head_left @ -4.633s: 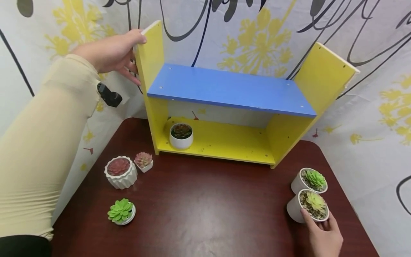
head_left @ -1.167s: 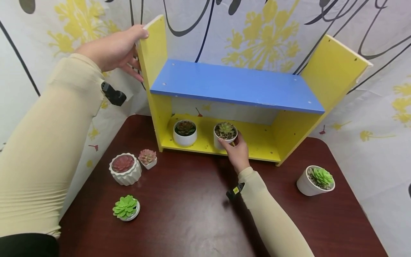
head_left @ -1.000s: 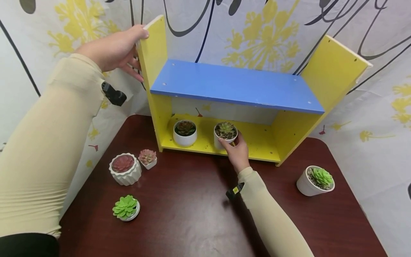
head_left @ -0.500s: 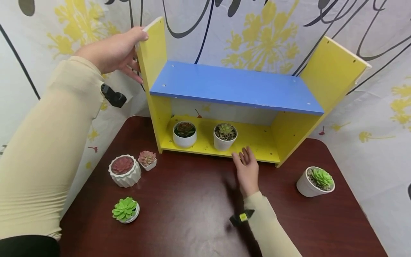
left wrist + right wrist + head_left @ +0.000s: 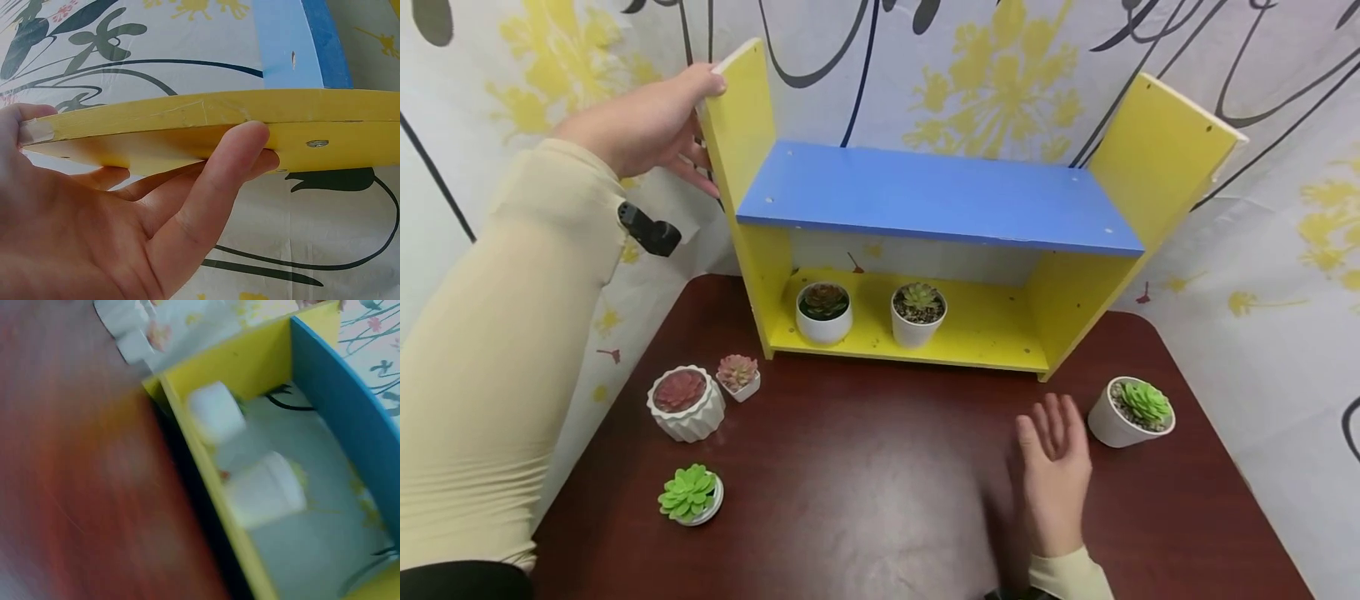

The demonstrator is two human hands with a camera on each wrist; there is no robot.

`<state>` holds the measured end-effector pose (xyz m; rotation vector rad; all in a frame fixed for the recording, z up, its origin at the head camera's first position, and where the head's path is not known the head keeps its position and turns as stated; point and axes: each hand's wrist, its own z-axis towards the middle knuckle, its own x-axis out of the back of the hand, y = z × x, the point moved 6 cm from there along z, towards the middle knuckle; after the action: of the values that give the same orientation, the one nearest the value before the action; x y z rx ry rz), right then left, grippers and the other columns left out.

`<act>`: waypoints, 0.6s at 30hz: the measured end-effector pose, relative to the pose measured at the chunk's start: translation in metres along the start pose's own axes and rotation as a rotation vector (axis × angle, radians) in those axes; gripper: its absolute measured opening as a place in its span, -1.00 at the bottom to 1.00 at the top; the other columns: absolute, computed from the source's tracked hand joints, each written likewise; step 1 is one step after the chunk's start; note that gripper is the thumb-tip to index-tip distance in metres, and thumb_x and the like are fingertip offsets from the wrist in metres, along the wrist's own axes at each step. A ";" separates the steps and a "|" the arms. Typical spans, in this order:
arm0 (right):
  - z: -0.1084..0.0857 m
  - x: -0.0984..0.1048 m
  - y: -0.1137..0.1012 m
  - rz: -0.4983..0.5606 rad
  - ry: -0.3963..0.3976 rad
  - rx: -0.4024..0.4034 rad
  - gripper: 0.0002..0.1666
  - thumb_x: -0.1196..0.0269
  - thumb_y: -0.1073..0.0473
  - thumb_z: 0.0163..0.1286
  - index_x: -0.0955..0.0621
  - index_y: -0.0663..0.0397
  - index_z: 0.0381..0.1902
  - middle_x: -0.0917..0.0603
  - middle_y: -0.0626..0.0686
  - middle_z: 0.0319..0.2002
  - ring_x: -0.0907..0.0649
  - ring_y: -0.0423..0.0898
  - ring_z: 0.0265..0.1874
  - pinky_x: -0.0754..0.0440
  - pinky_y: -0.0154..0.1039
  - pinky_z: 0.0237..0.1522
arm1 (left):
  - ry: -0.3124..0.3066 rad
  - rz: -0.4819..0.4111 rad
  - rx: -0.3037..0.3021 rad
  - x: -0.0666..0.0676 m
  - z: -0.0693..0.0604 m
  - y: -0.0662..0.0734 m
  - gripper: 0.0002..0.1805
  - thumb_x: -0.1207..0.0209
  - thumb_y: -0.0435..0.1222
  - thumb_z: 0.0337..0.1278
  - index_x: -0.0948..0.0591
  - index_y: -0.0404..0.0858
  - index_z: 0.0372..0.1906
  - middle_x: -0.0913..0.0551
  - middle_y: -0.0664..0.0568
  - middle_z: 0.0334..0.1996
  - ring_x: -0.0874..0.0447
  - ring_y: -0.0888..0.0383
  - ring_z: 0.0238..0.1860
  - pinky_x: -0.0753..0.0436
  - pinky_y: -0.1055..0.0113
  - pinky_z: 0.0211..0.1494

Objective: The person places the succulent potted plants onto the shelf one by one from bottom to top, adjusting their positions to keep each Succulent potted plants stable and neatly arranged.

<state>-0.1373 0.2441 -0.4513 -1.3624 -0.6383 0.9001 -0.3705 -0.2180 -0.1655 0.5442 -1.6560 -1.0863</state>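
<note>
The left hand (image 5: 651, 121) grips the upper edge of the left side panel (image 5: 743, 125) of a yellow and blue shelf unit; the left wrist view shows its thumb and fingers around the yellow board (image 5: 156, 119). On the yellow bottom shelf (image 5: 985, 325) stand a white pot with a dark reddish succulent (image 5: 824, 327) and a white pot with a pale green one (image 5: 915, 329). The right hand (image 5: 1056, 479), empty with loosely extended fingers, is over the table, left of a tilted-looking white pot with a bright green succulent (image 5: 1116, 425). Both shelf pots appear blurred in the right wrist view.
At the table's left are a ribbed white pot with a red succulent (image 5: 692, 417), a small white pot with a pink succulent (image 5: 743, 390) and a green succulent in a white pot (image 5: 707, 510). The blue shelf (image 5: 932, 200) spans the unit. Patterned cloth hangs behind.
The pale green succulent's pot was carried from the right of the table onto the bottom shelf and released. The right hand has since moved back rightward; the left hand keeps its grip.
</note>
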 end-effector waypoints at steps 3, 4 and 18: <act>0.011 0.021 -0.021 0.005 0.095 0.101 0.00 -0.42 0.43 0.46 -0.21 0.10 0.71 -0.35 0.19 0.62 -0.39 0.10 0.58 -0.47 -0.29 0.46 | -0.004 0.006 -0.003 0.001 -0.001 0.000 -0.47 0.41 0.22 0.73 -0.03 0.16 0.55 -0.38 -0.14 0.40 -0.67 -0.23 0.25 -0.83 -0.08 0.05; 0.016 0.030 -0.028 -0.002 0.131 0.134 0.02 -0.44 0.43 0.44 -0.22 0.08 0.71 -0.34 0.16 0.63 -0.38 0.06 0.58 -0.45 -0.28 0.48 | -0.005 0.003 -0.001 0.001 -0.001 0.000 -0.48 0.41 0.21 0.74 -0.02 0.17 0.55 -0.38 -0.14 0.39 -0.67 -0.23 0.26 -0.83 -0.09 0.06; 0.104 0.099 0.018 -0.529 0.230 0.042 0.36 -0.46 -0.16 0.44 0.18 -0.03 0.80 0.14 0.07 0.77 0.10 -0.10 0.71 0.14 -0.21 0.67 | 0.027 -0.053 0.025 0.019 -0.011 -0.008 -0.48 0.39 0.17 0.72 -0.01 0.22 0.58 -0.41 -0.16 0.27 -0.80 -0.09 0.00 -0.86 -0.11 -0.09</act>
<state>-0.1734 0.3832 -0.4665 -1.1552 -0.7474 0.3251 -0.3680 -0.2412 -0.1619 0.6197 -1.6415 -1.0930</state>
